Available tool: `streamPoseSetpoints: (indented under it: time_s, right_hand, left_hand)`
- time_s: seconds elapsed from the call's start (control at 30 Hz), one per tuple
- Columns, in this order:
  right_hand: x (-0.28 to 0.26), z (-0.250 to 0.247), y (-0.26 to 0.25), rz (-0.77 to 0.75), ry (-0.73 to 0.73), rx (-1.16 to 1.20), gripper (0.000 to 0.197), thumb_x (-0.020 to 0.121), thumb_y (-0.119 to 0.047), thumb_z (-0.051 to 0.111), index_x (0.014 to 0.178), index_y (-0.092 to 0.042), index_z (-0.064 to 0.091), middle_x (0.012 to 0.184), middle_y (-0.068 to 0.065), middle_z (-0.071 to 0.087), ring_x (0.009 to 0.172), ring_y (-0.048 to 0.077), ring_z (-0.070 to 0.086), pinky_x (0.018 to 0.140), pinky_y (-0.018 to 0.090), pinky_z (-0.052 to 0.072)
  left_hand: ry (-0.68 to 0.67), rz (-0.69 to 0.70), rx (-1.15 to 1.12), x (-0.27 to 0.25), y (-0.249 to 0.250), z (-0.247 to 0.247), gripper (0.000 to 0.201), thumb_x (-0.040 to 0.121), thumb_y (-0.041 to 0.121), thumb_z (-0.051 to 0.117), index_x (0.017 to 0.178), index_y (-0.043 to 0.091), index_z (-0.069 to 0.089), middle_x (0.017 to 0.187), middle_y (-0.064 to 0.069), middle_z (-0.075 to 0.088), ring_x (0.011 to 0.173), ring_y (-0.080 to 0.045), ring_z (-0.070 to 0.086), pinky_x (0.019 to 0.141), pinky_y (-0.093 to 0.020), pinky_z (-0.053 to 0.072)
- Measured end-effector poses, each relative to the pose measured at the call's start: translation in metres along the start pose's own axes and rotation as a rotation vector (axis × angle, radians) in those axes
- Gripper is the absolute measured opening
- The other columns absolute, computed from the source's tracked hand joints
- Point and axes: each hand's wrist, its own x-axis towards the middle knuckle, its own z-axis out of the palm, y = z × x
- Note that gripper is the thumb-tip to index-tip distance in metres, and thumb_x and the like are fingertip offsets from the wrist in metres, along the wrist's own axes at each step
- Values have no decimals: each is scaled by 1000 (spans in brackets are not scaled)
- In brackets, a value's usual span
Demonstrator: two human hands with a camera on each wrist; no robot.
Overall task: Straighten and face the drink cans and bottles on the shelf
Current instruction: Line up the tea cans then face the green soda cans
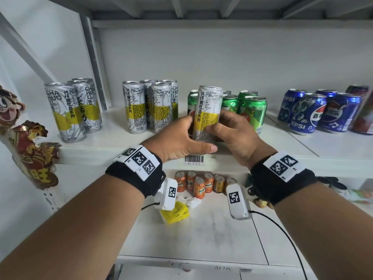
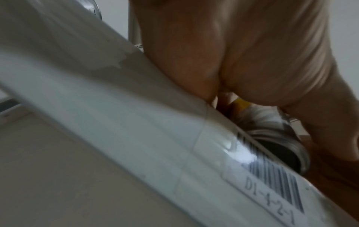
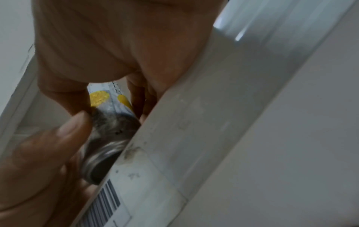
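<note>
Head view: we wrapped left hand [image 1: 177, 138] and right hand [image 1: 232, 134] round the tall can's [image 1: 209, 110] slick, rigid, probably dentable lower body.

At the frame's centre the shelf [image 1: 113, 138] shows bare white board between the left pair of silver-yellow cans [image 1: 72, 110] and the middle cluster of four [image 1: 149, 106]. A wider bare strip lies right of centre between the green cans [image 1: 250, 110] and the blue Pepsi cans [image 1: 319, 112]. Both hands [image 1: 177, 138] [image 1: 236, 136], holding a tall can [image 1: 207, 114], block the green cans from the front.
</note>
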Motion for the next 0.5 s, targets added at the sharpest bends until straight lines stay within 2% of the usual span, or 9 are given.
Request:
streamPoseSetpoints:
  time_s: [0.13,0.2,0.27,0.37,0.43,0.5]
  right_hand:
    - [2,0,2,-6,12,-1,34,88,-17,78,121,-12,70,110,7,80,101,26,77,83,35,61]
    - [3,1,3,-5,35,44,42,84,-21,79,123,-9,67,112,9,79,102,29,76,85,40,63]
    - [3,1,3,-3,61,91,46,83,-21,74,125,-3,64,111,11,77,98,31,74,90,48,61]
    - [3,1,2,-10,75,98,39,83,-16,66,120,-6,66,100,6,74,89,23,69,88,46,56]
    - [2,2,1,-13,72,86,36,83,-14,63,118,-10,68,100,3,75,91,22,68,91,46,55]
    - [2,2,1,-22,62,75,38,83,-14,63,120,-12,68,101,3,76,92,21,69,90,44,56]
  left_hand:
    - [64,12,-92,-2,-3,0,90,59,51,100,138,31,61,123,14,77,116,-8,73,105,-37,59]
    - [86,23,-131,-3,-3,0,82,58,46,98,131,33,61,121,15,77,113,-7,73,100,-32,60]
    - [81,29,-160,-4,-2,0,78,59,41,95,129,31,61,122,9,77,115,-12,73,100,-32,61]
    - [54,15,-149,-3,1,-1,67,69,28,89,130,29,62,122,4,78,115,-15,74,99,-33,61]
    - [42,2,-86,-3,2,0,62,75,28,85,132,29,61,121,3,78,116,-15,74,105,-40,60]
    - [36,-3,-35,-3,2,2,66,77,32,90,136,27,60,121,6,78,115,-11,74,107,-40,59]
